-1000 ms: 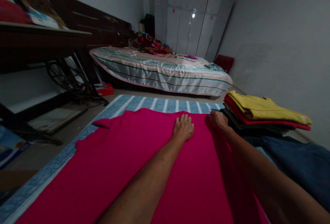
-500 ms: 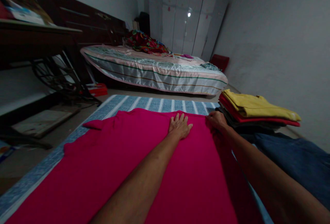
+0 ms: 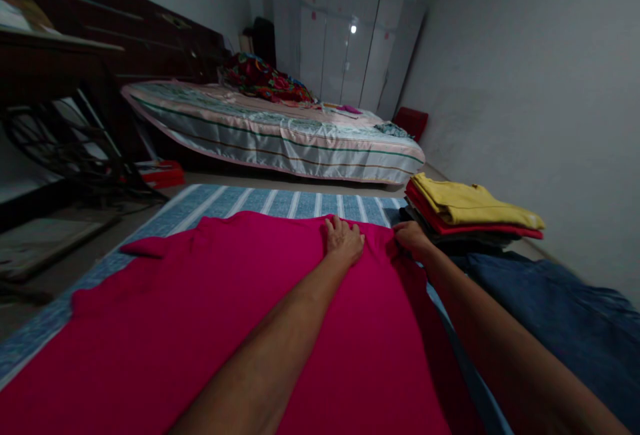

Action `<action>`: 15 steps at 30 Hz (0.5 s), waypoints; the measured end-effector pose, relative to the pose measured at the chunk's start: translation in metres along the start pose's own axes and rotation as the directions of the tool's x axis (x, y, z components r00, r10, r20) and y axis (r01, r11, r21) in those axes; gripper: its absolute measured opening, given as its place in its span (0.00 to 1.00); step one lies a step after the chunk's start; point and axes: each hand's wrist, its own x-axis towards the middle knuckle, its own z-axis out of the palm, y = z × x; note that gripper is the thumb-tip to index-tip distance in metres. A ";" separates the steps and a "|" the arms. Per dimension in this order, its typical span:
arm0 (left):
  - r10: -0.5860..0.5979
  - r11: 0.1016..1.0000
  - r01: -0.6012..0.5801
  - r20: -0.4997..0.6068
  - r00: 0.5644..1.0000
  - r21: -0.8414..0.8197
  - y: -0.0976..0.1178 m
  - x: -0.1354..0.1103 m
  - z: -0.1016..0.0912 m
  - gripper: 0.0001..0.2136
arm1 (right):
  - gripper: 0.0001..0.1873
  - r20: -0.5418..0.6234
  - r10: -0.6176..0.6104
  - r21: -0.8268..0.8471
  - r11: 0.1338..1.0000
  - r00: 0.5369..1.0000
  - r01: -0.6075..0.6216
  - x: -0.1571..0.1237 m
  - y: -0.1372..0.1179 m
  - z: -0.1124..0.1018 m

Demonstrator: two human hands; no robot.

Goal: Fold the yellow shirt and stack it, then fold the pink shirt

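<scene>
A magenta garment (image 3: pixel 210 301) lies spread flat over a blue striped mat (image 3: pixel 280 201) on the floor. My left hand (image 3: pixel 343 243) rests near its far edge, fingers curling into the cloth. My right hand (image 3: pixel 413 238) is closed on the garment's far right corner. Both forearms stretch out over the fabric.
A stack of folded clothes (image 3: pixel 465 211), yellow on top, sits just right of my right hand. Dark blue cloth (image 3: pixel 540 301) lies at the right. A mattress (image 3: pixel 280 135) lies beyond the mat, a dark table frame (image 3: pixel 65 135) stands at the left, a grey wall runs along the right.
My left hand's fingers went from flat and spread to curled on the cloth. Both hands stayed near the far edge while the view swung right.
</scene>
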 end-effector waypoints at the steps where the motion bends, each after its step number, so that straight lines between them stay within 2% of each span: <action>1: 0.017 1.000 -0.017 -0.033 0.999 -0.011 -0.001 -0.001 0.003 0.22 | 0.06 0.023 0.013 -0.005 1.000 1.000 -0.013 0.000 -0.001 0.000; 4: 0.069 0.996 -0.073 -0.082 0.994 -0.052 -0.006 -0.003 0.009 0.20 | 0.06 0.077 0.031 0.014 0.999 0.997 -0.032 0.000 -0.005 0.002; 8: 0.122 0.990 -0.127 -0.089 0.989 -0.054 -0.007 -0.004 0.011 0.19 | 0.05 0.084 -0.013 0.075 0.997 0.996 0.006 -0.004 -0.017 0.002; 12: 0.120 0.989 -0.127 -0.102 0.988 -0.073 -0.006 -0.003 0.011 0.18 | 0.09 0.027 -0.091 0.081 0.993 0.995 0.089 -0.004 -0.025 0.000; 15: 0.113 0.991 -0.120 -0.107 0.988 -0.059 -0.006 -0.003 0.011 0.16 | 0.11 -0.045 -0.118 -0.013 0.993 0.992 0.118 0.001 -0.026 -0.001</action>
